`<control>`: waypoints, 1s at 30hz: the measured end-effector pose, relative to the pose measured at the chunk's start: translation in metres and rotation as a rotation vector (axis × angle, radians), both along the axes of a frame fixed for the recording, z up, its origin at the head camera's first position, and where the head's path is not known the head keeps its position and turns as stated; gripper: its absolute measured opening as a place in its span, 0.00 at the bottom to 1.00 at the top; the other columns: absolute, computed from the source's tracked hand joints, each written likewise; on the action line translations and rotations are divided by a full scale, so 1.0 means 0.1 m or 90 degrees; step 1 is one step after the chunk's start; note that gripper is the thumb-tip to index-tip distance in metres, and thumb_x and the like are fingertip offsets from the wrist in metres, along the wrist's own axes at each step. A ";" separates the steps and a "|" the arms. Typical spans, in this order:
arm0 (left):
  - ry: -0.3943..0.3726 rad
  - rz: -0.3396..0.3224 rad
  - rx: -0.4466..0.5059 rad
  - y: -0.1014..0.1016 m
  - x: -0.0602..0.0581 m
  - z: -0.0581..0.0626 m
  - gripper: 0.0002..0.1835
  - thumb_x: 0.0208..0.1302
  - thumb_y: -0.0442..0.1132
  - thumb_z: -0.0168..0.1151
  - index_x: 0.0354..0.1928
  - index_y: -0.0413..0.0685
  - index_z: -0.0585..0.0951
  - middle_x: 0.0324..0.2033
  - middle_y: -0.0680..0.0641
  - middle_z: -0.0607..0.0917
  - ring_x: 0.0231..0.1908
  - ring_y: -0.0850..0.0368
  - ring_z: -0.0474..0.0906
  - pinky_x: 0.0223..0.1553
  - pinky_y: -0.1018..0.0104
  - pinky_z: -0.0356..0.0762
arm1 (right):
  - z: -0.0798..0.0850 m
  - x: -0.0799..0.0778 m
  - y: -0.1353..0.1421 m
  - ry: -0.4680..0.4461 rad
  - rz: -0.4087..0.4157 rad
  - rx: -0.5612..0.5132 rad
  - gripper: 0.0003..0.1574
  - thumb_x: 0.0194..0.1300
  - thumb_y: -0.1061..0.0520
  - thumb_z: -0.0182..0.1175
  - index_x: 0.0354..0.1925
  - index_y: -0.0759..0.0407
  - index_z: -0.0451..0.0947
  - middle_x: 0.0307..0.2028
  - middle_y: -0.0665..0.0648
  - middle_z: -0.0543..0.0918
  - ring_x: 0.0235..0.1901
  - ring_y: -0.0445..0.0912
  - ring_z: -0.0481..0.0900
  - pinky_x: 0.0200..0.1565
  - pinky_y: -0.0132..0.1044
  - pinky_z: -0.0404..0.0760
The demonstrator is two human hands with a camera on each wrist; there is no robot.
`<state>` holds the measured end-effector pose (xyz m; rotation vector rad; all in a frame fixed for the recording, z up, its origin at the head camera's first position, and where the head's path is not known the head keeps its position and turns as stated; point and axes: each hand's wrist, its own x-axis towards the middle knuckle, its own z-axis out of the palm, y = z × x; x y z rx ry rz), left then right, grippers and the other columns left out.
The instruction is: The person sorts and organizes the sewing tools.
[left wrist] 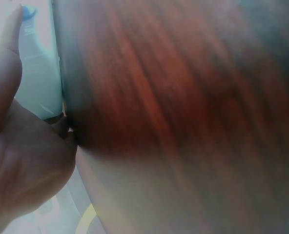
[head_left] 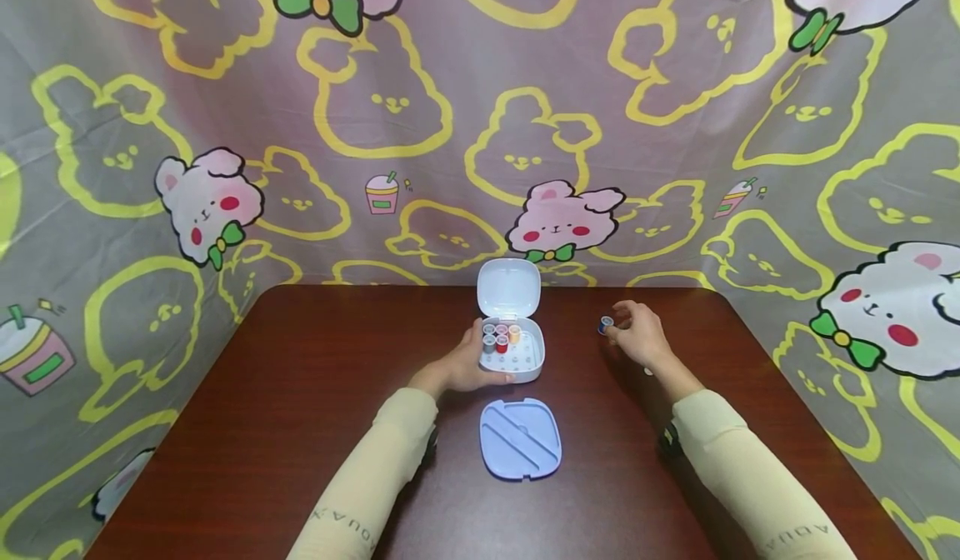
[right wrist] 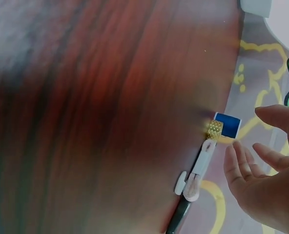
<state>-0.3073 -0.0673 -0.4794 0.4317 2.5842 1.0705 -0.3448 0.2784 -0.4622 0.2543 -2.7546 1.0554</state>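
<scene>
Plainly enough from where I stand, the person's left hand (head_left: 461,366) has its grip clamped on the white sewing box (head_left: 529,373) at the middle of the worktop (head_left: 315,377), thumb lying along the front edge and fingers against the left side. Its hinged lid (head_left: 509,287) stands raised at the back. Five thread spools sit upright towards the left of the box: a pale grey spool (head_left: 489,328), a pink spool (head_left: 502,329) and a peach spool (head_left: 514,335) behind, a darker grey spool (head_left: 490,345) and a red spool (head_left: 502,345) in front.

Off to the right, a blue spool (head_left: 605,325) is on the worktop beside the right hand (head_left: 639,333). That hand's grip is apart, thumb and fingers parted; the right wrist view shows a gap between them and the blue spool. A gold dimpled thimble (right wrist: 215,129) is just beside that spool, with a few small white pieces (right wrist: 200,158) next to it, too blurred for me to name.

Nearer the person, just in front of the box, lies a periwinkle tray (head_left: 521,439) crossed by diagonal ridges. Behind everything hangs a rabbit-printed cloth (head_left: 450,10).
</scene>
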 end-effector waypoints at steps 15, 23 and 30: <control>-0.003 0.008 -0.001 0.01 0.00 -0.01 0.70 0.56 0.60 0.76 0.81 0.42 0.33 0.78 0.37 0.49 0.75 0.44 0.54 0.74 0.50 0.56 | -0.08 -0.09 -0.03 -0.048 -0.042 -0.046 0.25 0.66 0.64 0.65 0.58 0.76 0.75 0.49 0.73 0.83 0.49 0.63 0.83 0.43 0.43 0.84; 0.001 0.009 -0.001 0.00 -0.02 -0.02 0.71 0.56 0.60 0.76 0.81 0.41 0.33 0.78 0.37 0.49 0.75 0.43 0.54 0.74 0.50 0.56 | -0.06 -0.09 -0.06 -0.063 -0.024 -0.039 0.21 0.67 0.63 0.66 0.55 0.73 0.78 0.46 0.69 0.85 0.48 0.61 0.85 0.45 0.47 0.83; 0.003 0.008 -0.003 0.01 -0.02 -0.04 0.71 0.56 0.60 0.76 0.81 0.41 0.33 0.78 0.36 0.49 0.75 0.43 0.54 0.74 0.49 0.57 | -0.05 -0.08 -0.09 -0.059 0.002 -0.021 0.20 0.66 0.63 0.66 0.54 0.72 0.79 0.46 0.69 0.85 0.47 0.61 0.84 0.47 0.51 0.82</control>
